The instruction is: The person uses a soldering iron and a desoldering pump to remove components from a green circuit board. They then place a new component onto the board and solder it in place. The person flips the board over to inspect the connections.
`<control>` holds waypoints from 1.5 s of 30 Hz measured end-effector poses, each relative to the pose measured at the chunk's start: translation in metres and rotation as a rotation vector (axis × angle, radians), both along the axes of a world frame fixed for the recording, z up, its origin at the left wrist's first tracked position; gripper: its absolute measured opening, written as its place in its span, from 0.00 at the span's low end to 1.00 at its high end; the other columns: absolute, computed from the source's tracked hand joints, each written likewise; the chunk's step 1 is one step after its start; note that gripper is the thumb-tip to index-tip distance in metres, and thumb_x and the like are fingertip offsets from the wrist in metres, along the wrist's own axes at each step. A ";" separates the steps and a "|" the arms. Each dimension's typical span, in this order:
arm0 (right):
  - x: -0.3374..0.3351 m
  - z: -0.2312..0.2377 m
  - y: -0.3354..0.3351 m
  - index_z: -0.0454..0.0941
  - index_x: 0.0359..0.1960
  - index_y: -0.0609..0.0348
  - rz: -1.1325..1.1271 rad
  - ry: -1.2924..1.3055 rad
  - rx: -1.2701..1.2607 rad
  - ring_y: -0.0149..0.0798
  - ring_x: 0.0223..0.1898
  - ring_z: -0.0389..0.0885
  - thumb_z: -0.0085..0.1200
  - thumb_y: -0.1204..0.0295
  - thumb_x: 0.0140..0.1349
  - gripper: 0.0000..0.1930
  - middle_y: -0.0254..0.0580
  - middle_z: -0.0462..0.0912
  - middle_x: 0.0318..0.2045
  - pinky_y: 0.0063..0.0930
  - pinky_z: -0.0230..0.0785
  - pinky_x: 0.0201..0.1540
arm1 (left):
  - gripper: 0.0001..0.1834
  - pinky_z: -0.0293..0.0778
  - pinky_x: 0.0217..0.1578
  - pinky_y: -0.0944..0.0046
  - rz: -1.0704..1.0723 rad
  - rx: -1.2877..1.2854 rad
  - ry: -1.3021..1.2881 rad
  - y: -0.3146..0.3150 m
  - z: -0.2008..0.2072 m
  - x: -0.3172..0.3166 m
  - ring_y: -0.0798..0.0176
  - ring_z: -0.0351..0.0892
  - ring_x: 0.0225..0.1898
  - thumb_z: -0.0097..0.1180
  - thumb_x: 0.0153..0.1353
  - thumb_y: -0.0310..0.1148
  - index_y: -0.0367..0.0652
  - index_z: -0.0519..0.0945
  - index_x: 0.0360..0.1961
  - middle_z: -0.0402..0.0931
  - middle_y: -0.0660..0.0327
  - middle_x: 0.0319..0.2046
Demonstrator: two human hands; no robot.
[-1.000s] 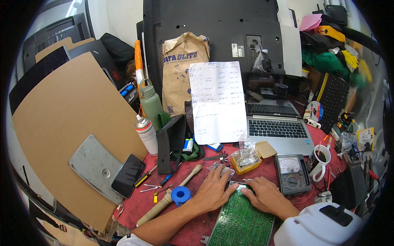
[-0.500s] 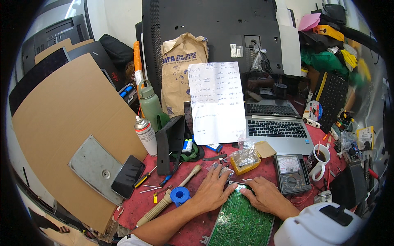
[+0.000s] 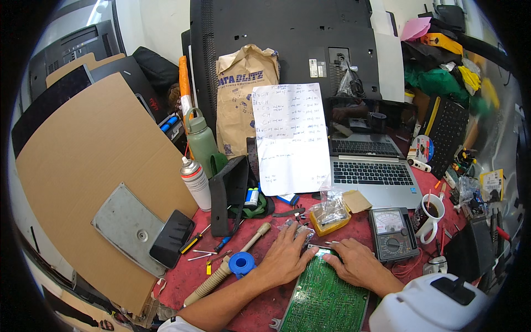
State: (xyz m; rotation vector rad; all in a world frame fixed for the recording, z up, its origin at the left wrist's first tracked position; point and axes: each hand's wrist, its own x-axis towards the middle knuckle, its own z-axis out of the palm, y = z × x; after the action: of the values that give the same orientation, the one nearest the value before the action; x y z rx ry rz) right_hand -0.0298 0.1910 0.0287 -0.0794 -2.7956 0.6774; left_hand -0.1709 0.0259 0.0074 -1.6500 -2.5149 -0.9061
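Green circuit board (image 3: 326, 299) lies flat on the red bench at the near edge, long axis running away from the person. Both hands rest on its far end: left hand (image 3: 285, 257) spread flat, right hand (image 3: 359, 264) palm-down, neither closed around it. Meter (image 3: 392, 235) just beyond, laptop (image 3: 368, 171) farther.

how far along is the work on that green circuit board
Done: the green circuit board lies bare on the red table, with the analog multimeter and blue solder spool set out nearby. In hand: the left hand and right hand both rest on the board's top edge. Left: neither hand holds a tool, so any probing or soldering looks not yet begun.
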 end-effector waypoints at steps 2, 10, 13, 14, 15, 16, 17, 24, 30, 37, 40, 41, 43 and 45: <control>0.000 0.000 0.000 0.77 0.47 0.66 0.002 0.010 -0.001 0.54 0.41 0.77 0.48 0.55 0.67 0.23 0.55 0.79 0.38 0.45 0.71 0.45 | 0.29 0.54 0.65 0.43 0.006 -0.001 0.009 0.000 -0.001 0.000 0.30 0.56 0.64 0.48 0.68 0.46 0.34 0.65 0.62 0.56 0.30 0.62; -0.002 0.001 -0.002 0.77 0.44 0.67 -0.005 0.009 0.015 0.54 0.41 0.77 0.48 0.56 0.67 0.22 0.56 0.79 0.37 0.45 0.70 0.45 | 0.26 0.56 0.64 0.47 0.025 0.093 -0.034 0.000 -0.008 -0.009 0.36 0.58 0.65 0.49 0.66 0.32 0.32 0.62 0.62 0.58 0.35 0.62; -0.001 0.003 -0.002 0.77 0.43 0.67 -0.008 0.021 0.012 0.55 0.41 0.77 0.49 0.56 0.66 0.22 0.56 0.79 0.36 0.45 0.70 0.45 | 0.26 0.57 0.64 0.48 0.035 0.108 -0.003 0.000 -0.009 -0.011 0.37 0.60 0.64 0.46 0.64 0.26 0.31 0.61 0.62 0.60 0.35 0.61; 0.001 -0.001 -0.003 0.77 0.43 0.67 -0.004 0.011 0.003 0.55 0.41 0.77 0.49 0.56 0.66 0.21 0.56 0.79 0.36 0.46 0.70 0.45 | 0.26 0.58 0.64 0.47 0.032 0.133 -0.016 -0.001 -0.013 -0.011 0.36 0.61 0.63 0.46 0.62 0.24 0.30 0.61 0.62 0.61 0.35 0.59; -0.001 -0.002 -0.003 0.77 0.43 0.67 0.003 0.042 0.024 0.55 0.41 0.77 0.50 0.57 0.66 0.21 0.56 0.79 0.36 0.46 0.70 0.45 | 0.26 0.58 0.63 0.47 0.030 0.157 -0.028 0.000 -0.015 -0.015 0.35 0.62 0.62 0.45 0.60 0.22 0.29 0.62 0.61 0.62 0.34 0.58; -0.007 0.000 0.001 0.77 0.43 0.67 0.012 0.074 0.044 0.55 0.41 0.76 0.50 0.57 0.66 0.21 0.56 0.78 0.36 0.46 0.69 0.45 | 0.26 0.59 0.63 0.46 0.029 0.180 -0.039 0.001 -0.013 -0.018 0.34 0.63 0.61 0.44 0.58 0.20 0.28 0.62 0.60 0.64 0.33 0.56; -0.006 -0.004 0.000 0.77 0.43 0.67 0.019 0.057 0.048 0.55 0.41 0.76 0.50 0.57 0.66 0.21 0.56 0.78 0.36 0.45 0.69 0.45 | 0.28 0.61 0.62 0.47 0.058 0.181 -0.052 0.000 -0.009 -0.017 0.35 0.64 0.59 0.42 0.55 0.17 0.28 0.62 0.60 0.66 0.34 0.55; -0.002 -0.002 -0.005 0.76 0.45 0.66 -0.043 0.024 0.039 0.53 0.41 0.77 0.52 0.58 0.65 0.20 0.54 0.79 0.36 0.43 0.70 0.44 | 0.30 0.59 0.63 0.50 0.120 0.176 -0.070 0.000 -0.013 -0.029 0.38 0.65 0.61 0.42 0.57 0.16 0.32 0.59 0.64 0.66 0.37 0.57; -0.002 0.003 -0.007 0.77 0.43 0.67 -0.045 -0.001 0.039 0.54 0.42 0.77 0.53 0.60 0.65 0.19 0.55 0.79 0.36 0.44 0.70 0.45 | 0.31 0.61 0.61 0.48 0.146 0.112 -0.074 -0.006 -0.005 -0.037 0.39 0.67 0.59 0.46 0.56 0.18 0.33 0.59 0.64 0.70 0.39 0.55; -0.005 0.012 -0.012 0.77 0.43 0.67 -0.042 0.036 -0.028 0.54 0.43 0.77 0.54 0.64 0.64 0.16 0.54 0.78 0.37 0.44 0.70 0.47 | 0.34 0.65 0.56 0.46 0.131 0.034 -0.104 -0.011 -0.001 -0.044 0.38 0.71 0.54 0.56 0.56 0.25 0.37 0.59 0.64 0.73 0.40 0.51; -0.016 0.016 -0.011 0.77 0.44 0.66 -0.024 0.177 0.079 0.54 0.46 0.77 0.56 0.68 0.62 0.14 0.53 0.78 0.41 0.43 0.69 0.49 | 0.33 0.66 0.55 0.46 0.128 0.059 -0.100 -0.009 -0.008 -0.048 0.39 0.71 0.54 0.57 0.57 0.27 0.37 0.59 0.63 0.74 0.42 0.50; -0.021 0.019 -0.010 0.77 0.43 0.65 -0.009 0.181 0.116 0.54 0.47 0.76 0.57 0.70 0.60 0.13 0.52 0.78 0.42 0.43 0.69 0.50 | 0.33 0.66 0.55 0.46 0.123 0.054 -0.114 -0.008 -0.007 -0.048 0.39 0.71 0.54 0.57 0.57 0.28 0.37 0.59 0.63 0.74 0.42 0.50; -0.035 0.026 -0.007 0.78 0.43 0.63 0.022 0.188 0.189 0.54 0.51 0.74 0.59 0.73 0.56 0.13 0.51 0.77 0.46 0.42 0.67 0.53 | 0.33 0.66 0.55 0.47 0.113 0.041 -0.140 -0.007 -0.004 -0.048 0.40 0.72 0.54 0.58 0.58 0.29 0.37 0.59 0.63 0.75 0.44 0.50; -0.051 0.030 -0.002 0.79 0.42 0.61 0.113 0.191 0.283 0.53 0.55 0.71 0.60 0.75 0.53 0.14 0.49 0.76 0.49 0.42 0.65 0.57 | 0.33 0.66 0.55 0.46 0.121 0.044 -0.114 -0.006 -0.006 -0.049 0.40 0.72 0.53 0.58 0.58 0.29 0.37 0.60 0.63 0.76 0.44 0.49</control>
State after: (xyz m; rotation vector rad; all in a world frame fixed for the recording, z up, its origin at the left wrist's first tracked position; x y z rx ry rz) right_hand -0.0804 0.1888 0.0588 0.1892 -2.6934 0.2885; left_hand -0.2199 0.0200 0.0016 -1.4557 -2.6128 -1.0633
